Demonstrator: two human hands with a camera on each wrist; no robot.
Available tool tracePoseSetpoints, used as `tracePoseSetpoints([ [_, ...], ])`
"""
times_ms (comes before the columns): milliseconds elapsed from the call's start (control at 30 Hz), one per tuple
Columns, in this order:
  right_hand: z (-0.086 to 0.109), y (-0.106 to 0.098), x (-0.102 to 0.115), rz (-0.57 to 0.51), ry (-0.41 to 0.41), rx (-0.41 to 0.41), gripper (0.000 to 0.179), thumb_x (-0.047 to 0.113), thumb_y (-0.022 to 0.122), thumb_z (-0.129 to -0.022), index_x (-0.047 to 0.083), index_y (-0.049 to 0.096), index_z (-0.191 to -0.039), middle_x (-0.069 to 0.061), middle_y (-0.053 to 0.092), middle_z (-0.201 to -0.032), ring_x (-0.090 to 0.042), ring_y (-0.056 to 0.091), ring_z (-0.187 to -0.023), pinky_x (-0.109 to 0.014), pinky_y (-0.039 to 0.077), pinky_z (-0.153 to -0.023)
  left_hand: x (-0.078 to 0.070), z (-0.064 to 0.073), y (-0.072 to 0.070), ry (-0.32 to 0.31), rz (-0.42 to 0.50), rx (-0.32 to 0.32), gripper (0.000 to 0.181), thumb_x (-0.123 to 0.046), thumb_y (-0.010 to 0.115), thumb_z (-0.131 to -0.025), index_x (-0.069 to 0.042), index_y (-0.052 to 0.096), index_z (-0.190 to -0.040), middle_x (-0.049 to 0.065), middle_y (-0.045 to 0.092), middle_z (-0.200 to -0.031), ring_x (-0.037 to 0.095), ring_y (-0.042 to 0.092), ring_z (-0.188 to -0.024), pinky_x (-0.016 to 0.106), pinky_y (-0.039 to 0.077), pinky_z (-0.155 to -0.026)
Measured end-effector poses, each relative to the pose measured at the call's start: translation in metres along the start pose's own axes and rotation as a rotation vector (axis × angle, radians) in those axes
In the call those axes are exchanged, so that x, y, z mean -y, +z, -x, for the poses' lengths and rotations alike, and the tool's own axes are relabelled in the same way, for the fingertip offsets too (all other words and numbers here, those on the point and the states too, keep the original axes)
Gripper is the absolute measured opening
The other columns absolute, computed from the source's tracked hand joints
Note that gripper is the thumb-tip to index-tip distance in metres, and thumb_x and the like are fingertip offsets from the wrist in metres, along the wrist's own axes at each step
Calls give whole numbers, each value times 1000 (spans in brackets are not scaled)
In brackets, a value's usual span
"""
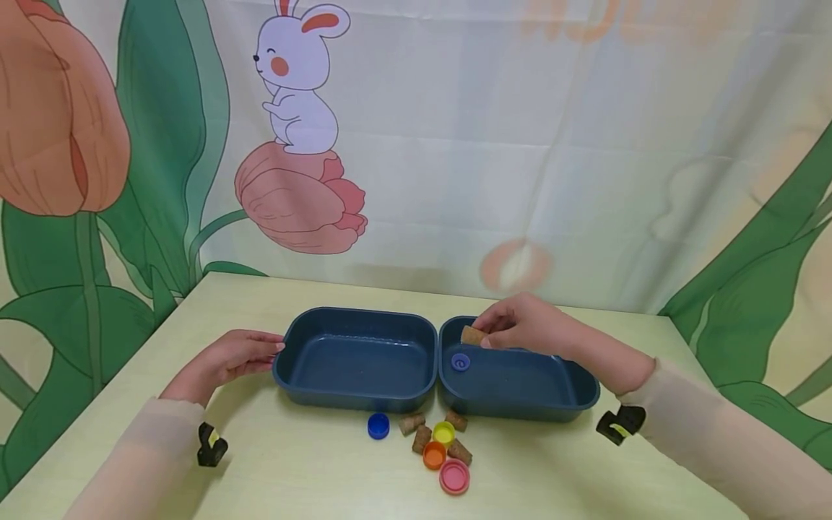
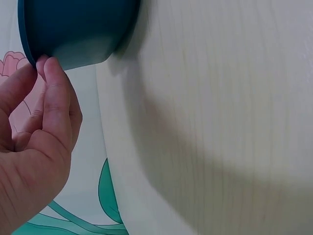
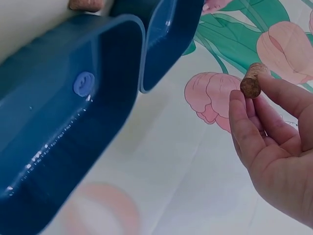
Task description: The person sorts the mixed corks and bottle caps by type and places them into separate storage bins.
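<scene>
My right hand point(image 1: 529, 323) pinches a cork point(image 1: 472, 336) between thumb and fingertips, above the right blue tray point(image 1: 520, 412). The right wrist view shows the cork point(image 3: 251, 87) tilted, one end toward the camera. Inside that tray a purple bottle cap point(image 1: 460, 362) lies near its left end. My left hand point(image 1: 237, 357) pinches the rim of the left blue tray point(image 1: 354, 399) at its left end; the left wrist view shows the fingertips point(image 2: 51, 66) at that rim. The left tray's floor shows no objects.
In front of the trays lie a blue cap point(image 1: 378, 426), a yellow cap point(image 1: 444, 433), an orange cap point(image 1: 434, 456), a pink cap point(image 1: 454, 477) and several corks point(image 1: 460, 452). Both trays stand side by side on a pale wooden table point(image 1: 292, 469). A printed curtain point(image 1: 442, 180) hangs behind.
</scene>
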State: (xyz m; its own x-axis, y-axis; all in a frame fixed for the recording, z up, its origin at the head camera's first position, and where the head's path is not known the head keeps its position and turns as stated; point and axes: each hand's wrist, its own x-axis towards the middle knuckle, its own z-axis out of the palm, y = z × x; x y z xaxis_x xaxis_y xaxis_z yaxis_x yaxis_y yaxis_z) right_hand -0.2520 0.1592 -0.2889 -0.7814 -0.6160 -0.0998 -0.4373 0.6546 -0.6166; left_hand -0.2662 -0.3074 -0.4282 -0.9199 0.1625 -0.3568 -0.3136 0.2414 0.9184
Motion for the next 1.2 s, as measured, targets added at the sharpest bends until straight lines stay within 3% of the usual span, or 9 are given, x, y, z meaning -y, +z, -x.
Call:
tracePoseSetpoints([
  [433, -26, -20, 15, 77, -11, -37, 28, 12, 68, -96, -1, 73, -121, -16, 77, -109, -23, 72, -98, -35, 60, -88, 1, -1, -1, 4, -5, -4, 55, -12, 58, -104, 18, 40, -146, -10, 72, -87, 2, 70, -79, 20, 62, -77],
  [667, -42, -24, 18, 99, -5, -47, 26, 11, 68, -96, 0, 75, -118, -16, 77, -109, -21, 69, -94, -28, 56, -83, 1, -1, -1, -1, -6, -7, 55, -12, 58, -104, 17, 40, -147, -10, 72, -87, 2, 70, -80, 20, 63, -77],
  [967, -62, -30, 21, 117, -2, -54, 29, 14, 66, -99, 1, 73, -123, -17, 75, -118, -30, 70, -108, -41, 59, -94, 0, 0, -1, -8, -16, -13, 56, -13, 58, -104, 17, 39, -147, -10, 72, -89, 3, 70, -81, 21, 63, -79],
  [1200, -80, -30, 25, 135, 19, -49, 30, 13, 66, -97, 2, 73, -124, -17, 74, -122, -30, 68, -110, -42, 57, -96, 1, -1, -1, -3, -21, -12, 56, -14, 58, -104, 18, 39, -147, -10, 72, -88, 2, 69, -81, 20, 62, -78],
])
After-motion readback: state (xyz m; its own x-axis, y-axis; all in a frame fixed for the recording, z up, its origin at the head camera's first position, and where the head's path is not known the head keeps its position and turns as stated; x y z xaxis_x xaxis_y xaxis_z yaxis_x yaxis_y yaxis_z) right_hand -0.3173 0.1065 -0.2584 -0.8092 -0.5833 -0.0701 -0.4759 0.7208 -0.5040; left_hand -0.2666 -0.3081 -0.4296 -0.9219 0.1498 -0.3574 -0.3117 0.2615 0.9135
